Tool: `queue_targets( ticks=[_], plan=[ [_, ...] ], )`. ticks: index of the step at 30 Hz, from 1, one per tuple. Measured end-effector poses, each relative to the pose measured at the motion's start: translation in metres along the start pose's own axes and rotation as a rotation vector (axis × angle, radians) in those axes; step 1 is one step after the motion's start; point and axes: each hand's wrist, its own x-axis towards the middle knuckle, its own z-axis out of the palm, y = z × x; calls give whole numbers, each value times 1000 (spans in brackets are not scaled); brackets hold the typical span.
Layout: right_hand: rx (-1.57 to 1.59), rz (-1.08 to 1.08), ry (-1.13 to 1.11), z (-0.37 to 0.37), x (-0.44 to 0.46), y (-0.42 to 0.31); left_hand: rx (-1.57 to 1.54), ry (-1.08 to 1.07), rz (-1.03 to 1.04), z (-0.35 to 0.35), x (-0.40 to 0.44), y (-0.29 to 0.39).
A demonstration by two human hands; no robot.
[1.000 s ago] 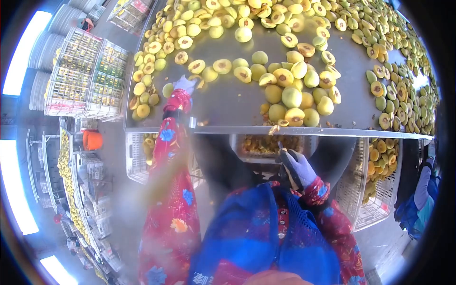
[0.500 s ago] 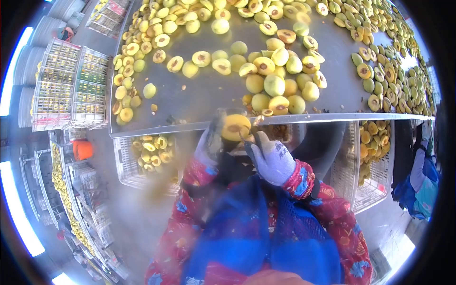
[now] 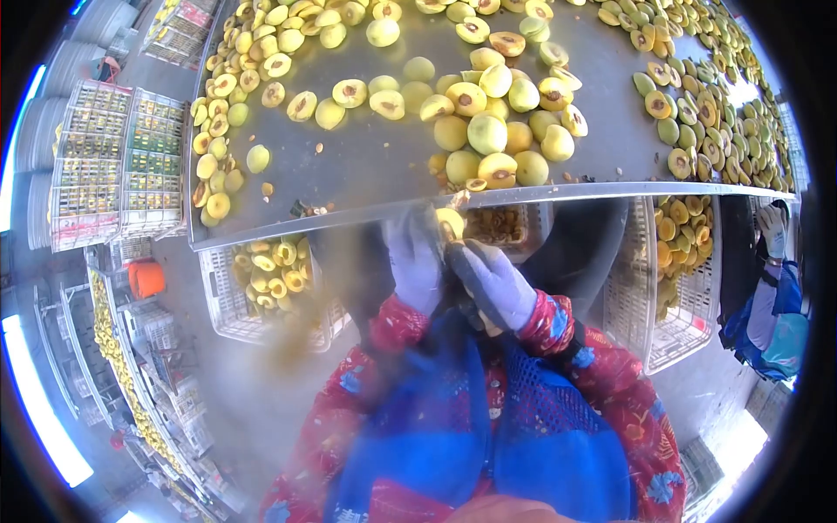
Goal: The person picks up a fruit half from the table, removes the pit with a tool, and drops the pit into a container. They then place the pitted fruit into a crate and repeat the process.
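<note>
Mid-frame, just below the rim of the metal table (image 3: 610, 190): one cut yellow fruit (image 3: 451, 224), held in left hand (image 3: 414, 261); right hand (image 3: 495, 281) against it, grip too blurred to tell.

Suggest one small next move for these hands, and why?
Probably steady the cut fruit with the left hand while the right hand works at its brownish middle: both hands meet there, just off the table's edge.
</note>
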Motion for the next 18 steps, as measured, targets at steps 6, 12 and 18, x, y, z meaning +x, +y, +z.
queue_targets(
  ticks=[6,12,18],
  plan=[
    [-220,-25,-107,-10,-1,7,-7,-134,-58,-6,11,26],
    [-346,-192,-16,-14,-11,6,179,-327,349,-23,25,45],
    [-133,45,31,-3,-17,2,287,-402,349,-22,14,60]
  ],
)
